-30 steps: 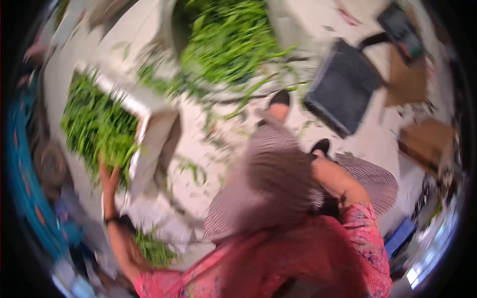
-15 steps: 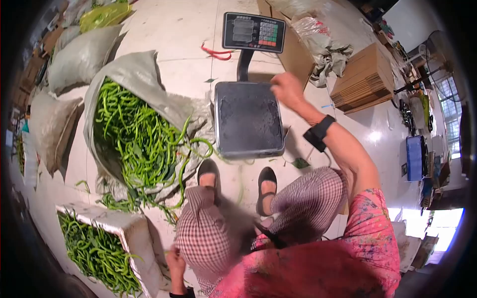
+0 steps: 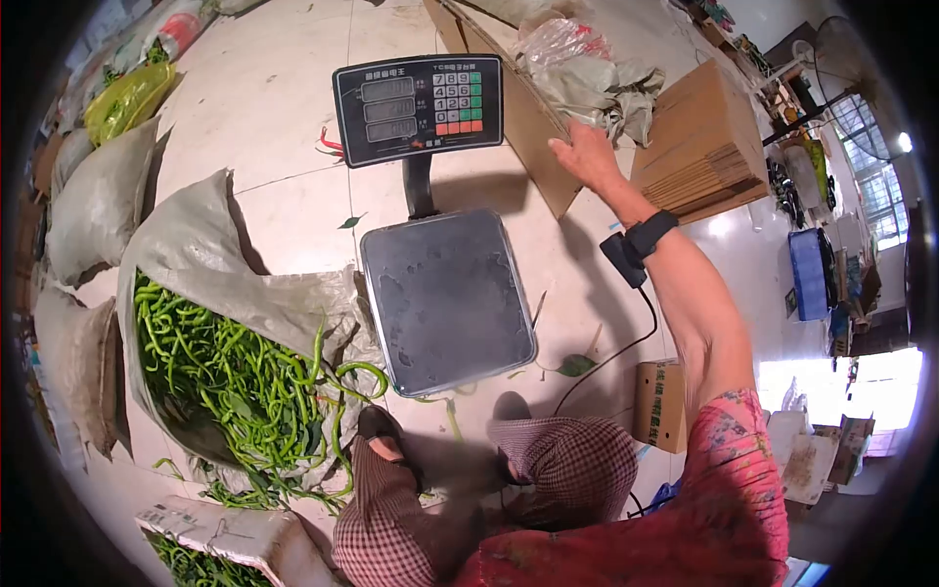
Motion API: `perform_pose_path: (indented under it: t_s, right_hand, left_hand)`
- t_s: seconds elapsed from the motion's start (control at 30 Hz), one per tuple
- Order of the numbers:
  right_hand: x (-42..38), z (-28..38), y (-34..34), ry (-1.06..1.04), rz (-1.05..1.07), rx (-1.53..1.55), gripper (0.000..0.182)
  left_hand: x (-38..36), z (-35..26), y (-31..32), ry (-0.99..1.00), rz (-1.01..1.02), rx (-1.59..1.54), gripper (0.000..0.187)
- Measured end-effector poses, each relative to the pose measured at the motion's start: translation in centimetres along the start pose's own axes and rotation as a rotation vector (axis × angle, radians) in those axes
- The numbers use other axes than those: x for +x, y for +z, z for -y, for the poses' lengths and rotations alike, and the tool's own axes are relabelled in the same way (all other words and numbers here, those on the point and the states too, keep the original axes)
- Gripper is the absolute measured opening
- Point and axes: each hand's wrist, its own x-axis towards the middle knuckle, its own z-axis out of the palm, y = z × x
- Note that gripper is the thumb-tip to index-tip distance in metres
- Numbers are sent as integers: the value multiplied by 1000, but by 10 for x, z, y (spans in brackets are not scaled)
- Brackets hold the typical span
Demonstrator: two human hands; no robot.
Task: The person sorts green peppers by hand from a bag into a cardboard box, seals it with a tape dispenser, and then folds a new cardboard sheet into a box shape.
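Observation:
My right hand (image 3: pixel 590 161) reaches out past the scale, fingers apart, holding nothing. Its fingertips overlap the edge of a flat cardboard sheet (image 3: pixel 518 127) in this view. To the left of the hand stands a platform scale (image 3: pixel 445 303) with a bare dark plate and a keypad display (image 3: pixel 419 110) on a post. A black strap with a small device (image 3: pixel 634 249) is on my right wrist, its cable hanging down. My left hand is out of view.
An open sack (image 3: pixel 196 245) spills green chili peppers (image 3: pixel 235 377) left of the scale. A white foam box (image 3: pixel 225 533) holds more below. Folded cartons (image 3: pixel 704 137) and crumpled sacking (image 3: pixel 597 88) lie at the right. Full sacks (image 3: pixel 98 205) line the far left.
My right hand has gone from beside the scale plate to the cardboard sheet, its fingers opening out. My left hand has left the view. The camera has shifted, and I lean further forward.

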Motion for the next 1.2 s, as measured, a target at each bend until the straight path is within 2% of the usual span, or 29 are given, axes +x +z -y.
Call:
perform_pose_path:
  t_s: [0.03, 0.17, 0.27, 0.33, 0.4, 0.47, 0.53, 0.6, 0.7, 0.8, 0.87, 0.93, 0.97, 1.0, 1.07, 1.1, 1.17, 1.2]
  right_hand:
    - [0, 4, 2, 19, -48, 45, 34]
    - [6, -2, -24, 50, -92, 130, 33]
    - [-9, -2, -30, 56, -107, 243, 38]
    - [-22, 14, -22, 45, -125, 522, 47]
    - [-19, 14, -19, 100, -64, 608, 54]
    - [-9, 7, -15, 132, 143, 1078, 54]
    - [-9, 3, -17, 92, 168, 1113, 55]
    - [-6, -1, -14, 262, 388, 1423, 52]
    - [-7, -1, -16, 163, 383, 1426, 52]
    - [-7, -13, -18, 206, 416, 1505, 54]
    - [-6, -21, -19, 250, 383, 1498, 52]
    - [-6, -27, -18, 235, 201, 1384, 52]
    - [-2, -34, -17, 88, 102, 1223, 50]
    - [4, -42, -19, 94, 102, 1228, 50]
    - [10, -51, -30, -31, -18, 536, 46]
    - [8, -49, -28, -25, -17, 540, 46]
    - [3, -43, -26, -81, -366, 354, 45]
    - [-1, -41, -31, -77, -367, 356, 45]
  left_hand:
    - [2, -1, -3, -16, -1, 3, 29]
    - [10, -8, -13, -40, 4, 34, 29]
    - [21, -8, -15, -49, 18, 64, 29]
    - [30, -5, -18, -49, 14, 84, 29]
    - [32, -3, -20, -64, 11, 98, 29]
    - [32, 0, -19, -82, 6, 115, 29]
    - [36, 1, -13, -91, 17, 126, 29]
    - [41, -6, -11, -96, 26, 133, 29]
    - [44, -2, -25, -106, 29, 140, 29]
    - [46, 2, -20, -115, 37, 189, 29]
    - [50, 0, -30, -114, 42, 214, 29]
    - [55, -2, -31, -118, 47, 218, 29]
    - [56, -3, -36, -122, 48, 226, 29]
    - [53, -1, -39, -134, 39, 245, 29]
    - [53, -4, -37, -139, 44, 261, 30]
    - [54, -2, -40, -142, 43, 265, 30]
    - [56, -1, -46, -146, 45, 278, 30]
    - [59, -1, -48, -146, 46, 280, 30]
